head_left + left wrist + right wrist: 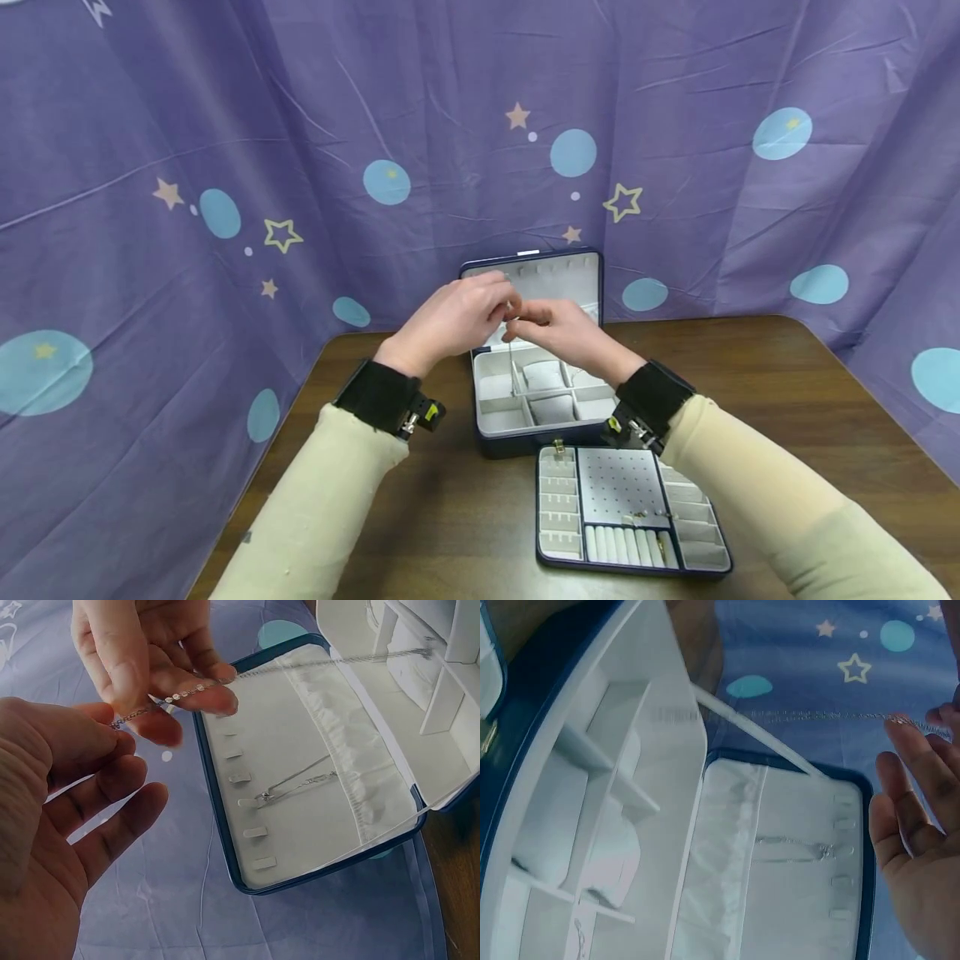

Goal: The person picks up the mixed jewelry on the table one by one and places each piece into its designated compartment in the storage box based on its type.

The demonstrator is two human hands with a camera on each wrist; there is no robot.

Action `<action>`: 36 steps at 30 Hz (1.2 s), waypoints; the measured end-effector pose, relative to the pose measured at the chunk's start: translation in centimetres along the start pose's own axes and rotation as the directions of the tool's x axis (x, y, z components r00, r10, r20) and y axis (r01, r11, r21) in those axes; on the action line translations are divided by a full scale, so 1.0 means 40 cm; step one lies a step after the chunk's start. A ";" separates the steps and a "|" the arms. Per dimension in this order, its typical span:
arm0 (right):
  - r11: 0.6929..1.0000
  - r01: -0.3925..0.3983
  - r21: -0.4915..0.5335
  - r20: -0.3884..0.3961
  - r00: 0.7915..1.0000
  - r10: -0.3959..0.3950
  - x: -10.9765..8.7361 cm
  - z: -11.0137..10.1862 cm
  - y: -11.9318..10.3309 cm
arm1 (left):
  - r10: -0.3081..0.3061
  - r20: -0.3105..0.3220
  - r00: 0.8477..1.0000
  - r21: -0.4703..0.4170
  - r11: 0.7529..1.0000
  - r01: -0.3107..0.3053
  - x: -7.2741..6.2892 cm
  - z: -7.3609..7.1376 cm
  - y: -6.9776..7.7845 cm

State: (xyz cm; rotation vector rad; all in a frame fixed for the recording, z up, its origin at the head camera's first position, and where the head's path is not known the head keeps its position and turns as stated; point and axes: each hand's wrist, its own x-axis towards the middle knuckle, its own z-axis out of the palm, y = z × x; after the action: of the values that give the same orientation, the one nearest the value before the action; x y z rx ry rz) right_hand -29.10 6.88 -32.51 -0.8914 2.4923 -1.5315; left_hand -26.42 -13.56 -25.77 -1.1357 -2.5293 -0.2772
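A thin silver chain necklace hangs from both hands, over the open jewelry box. My left hand pinches one end between thumb and index finger, its other fingers spread loosely. The right hand meets it from the other side; the chain runs across its fingers, close under the thumb. The two hands' fingertips nearly touch in the head view. Another silver necklace hangs from a hook inside the upright lid, its lower part tucked behind the gathered pocket.
White compartments in the box hold cushions. In front on the wooden table lies a removable tray with slots, ring rolls and a perforated panel bearing small jewelry. A purple curtain hangs behind.
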 end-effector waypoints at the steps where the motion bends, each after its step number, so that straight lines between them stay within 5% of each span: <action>1: 1.000 -0.002 0.020 -0.007 1.000 0.002 0.002 0.002 -0.005 | 0.002 -0.005 1.000 -0.003 1.000 -0.002 0.000 0.000 0.000; 9: 0.999 0.029 -0.032 -0.086 0.996 -0.031 0.003 0.012 -0.013 | 0.008 -0.024 1.000 0.009 1.000 -0.008 0.003 0.009 -0.003; 21: 0.965 0.159 -0.207 -0.107 0.977 -0.184 -0.006 0.014 -0.014 | -0.085 0.058 0.995 0.031 0.996 0.083 0.003 0.013 -0.002; 29: 0.965 0.163 -0.207 -0.114 0.975 -0.189 -0.010 0.001 -0.011 | -0.117 0.078 0.990 0.038 0.993 0.114 -0.001 0.020 -0.008; 36: 0.977 0.097 -0.191 -0.097 0.988 -0.117 -0.014 -0.008 -0.014 | -0.151 0.099 0.984 -0.028 0.988 0.154 -0.001 0.036 -0.013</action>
State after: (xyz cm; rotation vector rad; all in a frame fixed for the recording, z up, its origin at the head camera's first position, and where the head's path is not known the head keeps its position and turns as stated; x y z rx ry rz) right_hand -28.51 7.24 -32.02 -1.0107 2.7434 -1.4306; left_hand -27.13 -13.48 -27.13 -0.9913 -2.7120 -0.3150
